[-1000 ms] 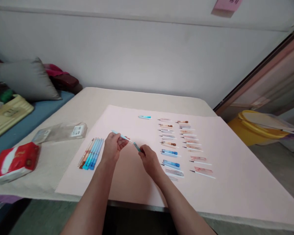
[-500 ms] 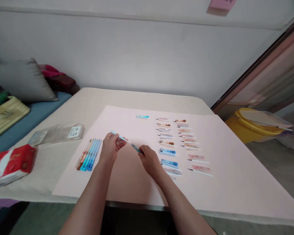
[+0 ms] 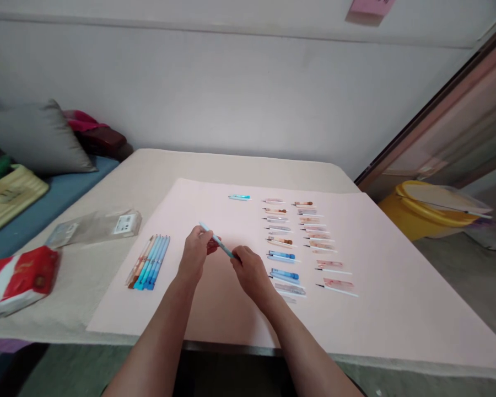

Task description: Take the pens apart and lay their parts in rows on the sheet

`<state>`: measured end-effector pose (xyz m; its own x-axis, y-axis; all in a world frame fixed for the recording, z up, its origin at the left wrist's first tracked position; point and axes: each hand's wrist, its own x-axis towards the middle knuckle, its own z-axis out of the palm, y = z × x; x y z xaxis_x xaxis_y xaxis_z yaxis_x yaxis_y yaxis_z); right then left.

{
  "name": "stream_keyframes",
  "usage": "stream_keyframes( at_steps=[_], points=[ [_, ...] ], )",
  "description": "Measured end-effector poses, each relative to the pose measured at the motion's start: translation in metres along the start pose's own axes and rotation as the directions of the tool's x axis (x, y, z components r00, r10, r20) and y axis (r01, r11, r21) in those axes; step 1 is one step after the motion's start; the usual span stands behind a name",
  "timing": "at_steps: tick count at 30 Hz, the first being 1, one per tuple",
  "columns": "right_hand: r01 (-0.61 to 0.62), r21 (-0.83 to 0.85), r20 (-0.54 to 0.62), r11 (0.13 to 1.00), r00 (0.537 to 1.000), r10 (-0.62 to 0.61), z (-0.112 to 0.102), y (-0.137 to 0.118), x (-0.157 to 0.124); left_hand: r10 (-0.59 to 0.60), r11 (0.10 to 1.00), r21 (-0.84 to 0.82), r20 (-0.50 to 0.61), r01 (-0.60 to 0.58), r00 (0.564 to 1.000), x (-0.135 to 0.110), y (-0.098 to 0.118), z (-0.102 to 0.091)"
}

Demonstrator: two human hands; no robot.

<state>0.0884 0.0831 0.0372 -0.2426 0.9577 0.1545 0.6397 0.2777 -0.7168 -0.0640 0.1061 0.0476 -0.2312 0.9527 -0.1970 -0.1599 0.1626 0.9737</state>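
Over the middle of the pink sheet, a light blue pen (image 3: 225, 249) spans both hands, slanting down to the right. My left hand (image 3: 195, 251) pinches its pale upper part. Closed around the lower, darker blue-green end is my right hand (image 3: 250, 269), whose fingers hide the tip of that end. The two pen parts now meet in one line; how deep one sits in the other I cannot tell. Left of my left hand lies a row of brown and blue pens (image 3: 151, 262). Right of my right hand are blue pen parts (image 3: 284, 274) with thin white refills.
Two columns of pen parts, including pink barrels (image 3: 338, 284), lie on the pink sheet (image 3: 397, 320). A teal pen piece (image 3: 240, 197) lies at the back. To the left are a clear plastic bag (image 3: 97, 227) and a red tissue pack (image 3: 20, 281). A yellow bucket (image 3: 409, 218) stands right.
My left hand has moved right with its pale pen part, closing the gap to the blue-green part in my right hand. The right hand has barely moved.
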Motion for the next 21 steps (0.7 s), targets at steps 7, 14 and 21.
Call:
stream_keyframes(
  at_steps=[7, 14, 21],
  points=[
    [0.005, 0.049, -0.033, 0.999, 0.999, -0.004, -0.001, 0.0033, -0.0004, -0.01, 1.0, -0.024, 0.048, 0.012, 0.999, -0.0012, 0.0016, 0.001],
    [-0.106, 0.193, 0.016, 0.975, 0.994, 0.105, -0.0043, 0.0034, 0.0009, -0.002, 1.0, 0.007, 0.102, 0.001, 0.995, -0.0027, 0.0027, 0.0012],
    [-0.244, 0.364, 0.063, 0.899, 0.969, 0.238, -0.0024, 0.0047, 0.0007, -0.011, 0.999, -0.045, 0.109, 0.016, 0.994, -0.0015, 0.0027, 0.0029]
  ],
)
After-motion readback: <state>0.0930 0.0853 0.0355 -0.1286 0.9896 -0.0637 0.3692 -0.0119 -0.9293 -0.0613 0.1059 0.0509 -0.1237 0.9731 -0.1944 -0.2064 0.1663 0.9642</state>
